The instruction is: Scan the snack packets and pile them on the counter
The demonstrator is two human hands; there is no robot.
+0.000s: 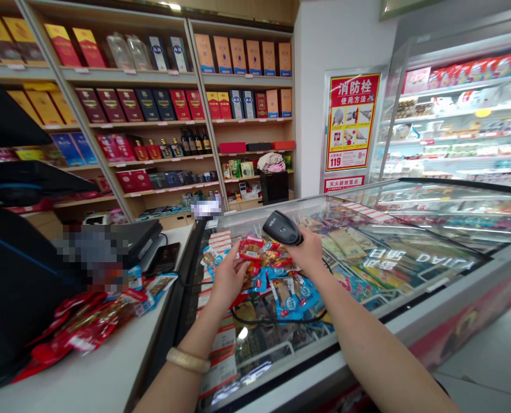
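My right hand (309,250) is wrapped round the handle of a black barcode scanner (282,228), held above a pile of small snack packets. My left hand (230,275), with a gold bangle on its wrist, grips a small red packet (252,248) by its left edge, just below and left of the scanner's head. A barcode label shows on that packet. Blue and red packets (286,295) lie heaped on the glass top of the chest freezer (276,355), with the scanner's black cable looping around them.
On the white counter (104,367) at left are red and blue packets (96,321), a phone (164,258) and a dark monitor (14,275). Shelves (152,123) of boxes and bottles stand behind. A lit open fridge (461,126) is at the back right.
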